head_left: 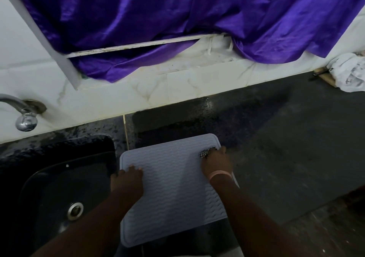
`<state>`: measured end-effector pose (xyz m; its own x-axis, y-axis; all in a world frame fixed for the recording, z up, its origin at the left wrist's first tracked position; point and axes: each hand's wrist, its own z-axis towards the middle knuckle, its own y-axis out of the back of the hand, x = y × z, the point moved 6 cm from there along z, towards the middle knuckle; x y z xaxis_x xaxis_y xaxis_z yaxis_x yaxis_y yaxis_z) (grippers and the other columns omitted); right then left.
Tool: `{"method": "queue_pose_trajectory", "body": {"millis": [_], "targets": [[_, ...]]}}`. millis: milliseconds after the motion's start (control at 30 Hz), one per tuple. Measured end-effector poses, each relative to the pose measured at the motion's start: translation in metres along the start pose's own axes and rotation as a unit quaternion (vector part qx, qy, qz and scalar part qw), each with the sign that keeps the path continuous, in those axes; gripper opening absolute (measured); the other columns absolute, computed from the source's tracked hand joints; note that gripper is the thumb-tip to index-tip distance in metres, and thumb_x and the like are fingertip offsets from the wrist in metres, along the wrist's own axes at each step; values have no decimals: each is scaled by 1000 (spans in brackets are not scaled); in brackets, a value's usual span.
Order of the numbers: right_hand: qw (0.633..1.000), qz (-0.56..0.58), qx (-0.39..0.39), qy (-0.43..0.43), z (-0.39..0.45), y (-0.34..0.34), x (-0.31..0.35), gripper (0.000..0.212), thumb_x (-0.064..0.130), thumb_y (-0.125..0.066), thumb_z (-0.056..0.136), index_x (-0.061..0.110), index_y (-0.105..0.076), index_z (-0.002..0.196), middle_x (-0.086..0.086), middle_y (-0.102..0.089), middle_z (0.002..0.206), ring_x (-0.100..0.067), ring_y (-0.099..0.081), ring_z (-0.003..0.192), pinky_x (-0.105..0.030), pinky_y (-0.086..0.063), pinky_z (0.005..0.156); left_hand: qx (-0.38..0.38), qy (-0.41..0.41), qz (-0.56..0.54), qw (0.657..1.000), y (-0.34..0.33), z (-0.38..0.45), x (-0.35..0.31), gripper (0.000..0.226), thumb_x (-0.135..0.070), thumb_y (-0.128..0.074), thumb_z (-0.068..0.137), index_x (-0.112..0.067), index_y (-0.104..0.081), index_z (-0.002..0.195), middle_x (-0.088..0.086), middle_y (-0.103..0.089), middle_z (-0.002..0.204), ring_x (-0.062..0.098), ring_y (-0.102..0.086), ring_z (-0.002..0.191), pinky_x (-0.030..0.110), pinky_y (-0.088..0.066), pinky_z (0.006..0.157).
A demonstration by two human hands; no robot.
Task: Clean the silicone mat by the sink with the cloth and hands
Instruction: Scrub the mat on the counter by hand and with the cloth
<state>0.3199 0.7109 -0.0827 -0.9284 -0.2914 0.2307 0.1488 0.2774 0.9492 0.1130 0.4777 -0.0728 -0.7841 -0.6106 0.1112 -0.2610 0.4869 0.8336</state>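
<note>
A pale grey silicone mat [173, 187] with a wavy ribbed surface lies flat on the dark counter, just right of the sink. My left hand [127, 183] rests on the mat's left edge, fingers spread and pressing down. My right hand [216, 164] is at the mat's far right corner, closed on a small dark speckled cloth [206, 153] that pokes out from under the fingers and touches the mat. A pink band circles my right wrist.
A black sink [59, 187] with a metal drain sits at the left, and a chrome tap [23, 114] juts from the white tiled wall. Purple fabric [177, 20] hangs over the window ledge. A crumpled white cloth [349, 73] lies at the far right. Wet dark counter [286, 148] stretches right.
</note>
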Motion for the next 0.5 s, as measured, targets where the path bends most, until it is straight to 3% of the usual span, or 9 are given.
{"method": "queue_pose_trajectory", "body": {"millis": [200, 333, 500], "targets": [[998, -2, 4, 65, -39, -19, 67, 36, 38, -50, 91, 12, -64, 111, -12, -50, 121, -28, -55, 101, -38, -47, 87, -3, 13, -25, 1000, -4, -7, 3, 70, -38, -53, 94, -31, -21, 156, 5, -16, 165, 34, -37, 139, 57, -30, 113], [993, 5, 28, 117, -62, -35, 107, 35, 36, -50, 90, 12, -63, 111, -11, -51, 117, -28, -55, 98, -38, -48, 84, -30, 12, -20, 999, -5, -9, 2, 67, -41, -48, 96, -34, -20, 156, 3, -16, 165, 33, -38, 139, 56, -30, 113], [988, 26, 27, 148, -71, -37, 88, 40, 32, -53, 86, 21, -59, 124, -13, -51, 119, -29, -55, 98, -38, -49, 86, -13, -6, -8, 1000, -6, -10, 12, 79, -51, -53, 92, -38, -12, 158, -1, -9, 167, 33, -31, 143, 54, -25, 114]]}}
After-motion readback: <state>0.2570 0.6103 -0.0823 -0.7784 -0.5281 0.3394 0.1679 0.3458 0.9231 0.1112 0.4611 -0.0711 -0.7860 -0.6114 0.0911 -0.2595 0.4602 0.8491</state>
